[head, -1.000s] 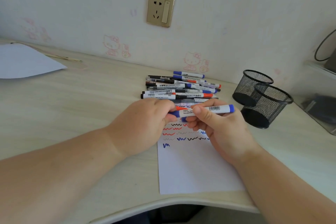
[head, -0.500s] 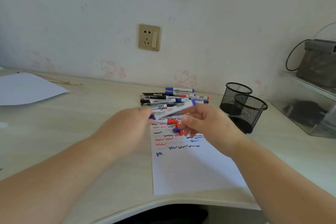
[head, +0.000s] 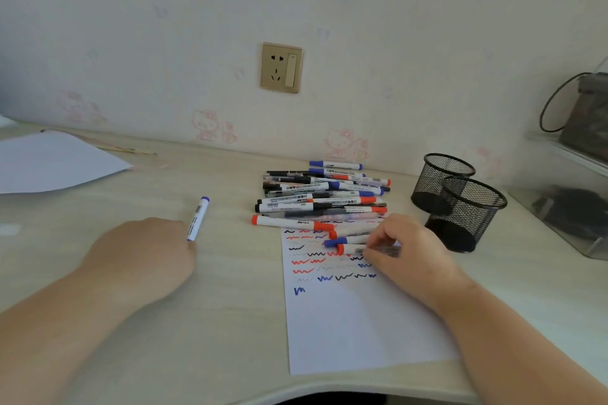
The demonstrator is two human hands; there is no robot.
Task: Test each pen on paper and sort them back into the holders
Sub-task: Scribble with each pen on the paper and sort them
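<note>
My left hand (head: 148,253) is out to the left on the desk. Its fingertips pinch the near end of a blue-capped white marker (head: 198,219), which points away from me. My right hand (head: 408,250) is down on the upper part of the test paper (head: 345,322), which bears red, blue and black squiggles. Its fingers curl round a red-capped marker (head: 348,249), with a blue-capped one just above. A pile of several markers and pens (head: 322,194) lies behind the paper. Two black mesh holders (head: 467,214) stand right of my right hand; I see no pens in them.
A loose white sheet (head: 49,161) and thin sticks (head: 131,149) lie at the far left. A clear plastic box (head: 575,223) stands at the right edge, past the holders. The wall with a socket (head: 282,67) closes the back. The desk's curved front edge is near me.
Both hands held the blue marker together over the paper. My left hand has carried it left to the desk, and my right hand has dropped onto the markers on the paper.
</note>
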